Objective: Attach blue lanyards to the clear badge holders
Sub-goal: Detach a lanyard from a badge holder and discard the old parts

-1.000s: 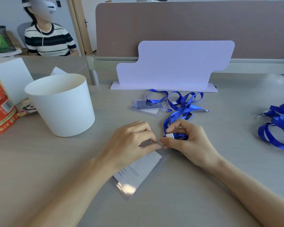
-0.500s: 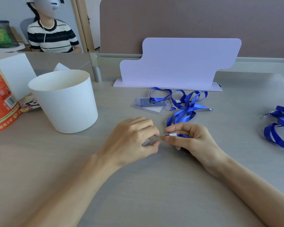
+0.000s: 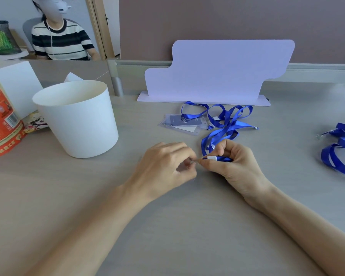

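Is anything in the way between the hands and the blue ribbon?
Nothing visible. The right hand pinches the blue lanyard by its white tag, and the left hand has its fingertips right at the lanyard's tip. Whatever the left hand grips is hidden.

White bucket (image 3: 76,118) blocks left; bare desk (image 3: 167,226) near edge.

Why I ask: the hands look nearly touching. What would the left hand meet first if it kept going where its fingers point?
The left hand points right, so it would meet the clip end of the blue lanyard pinched by the right hand, probably already touching it.
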